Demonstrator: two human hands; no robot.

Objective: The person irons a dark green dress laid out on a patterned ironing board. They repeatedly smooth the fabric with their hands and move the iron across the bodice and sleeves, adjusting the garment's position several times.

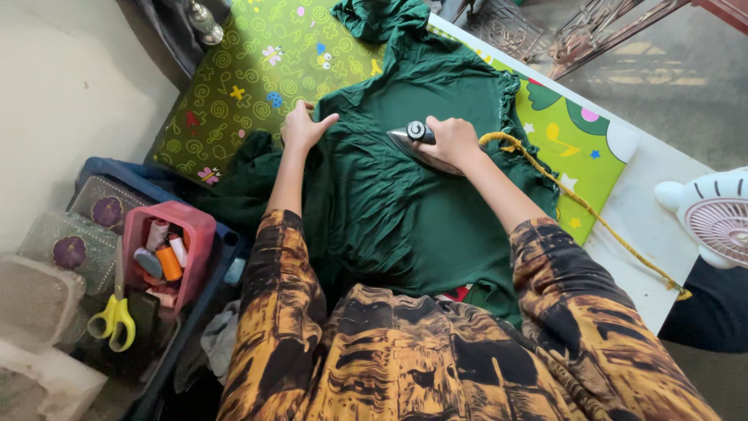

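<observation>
A dark green garment (389, 203) lies spread over a green patterned mat (257, 70). My right hand (452, 142) grips the handle of a metal iron (413, 140), which rests flat on the cloth near its middle. A yellow braided cord (584, 206) runs from the iron off to the right. My left hand (302, 125) presses flat on the garment's left edge, fingers spread, holding the fabric down. Both my sleeves are brown and black patterned.
A pink box (195, 234) with thread spools sits at the left in a dark tray, next to yellow-handled scissors (115, 318) and embroidered pouches (78, 249). A small white fan (713, 214) stands at the right edge. A metal frame (545, 31) is at the top.
</observation>
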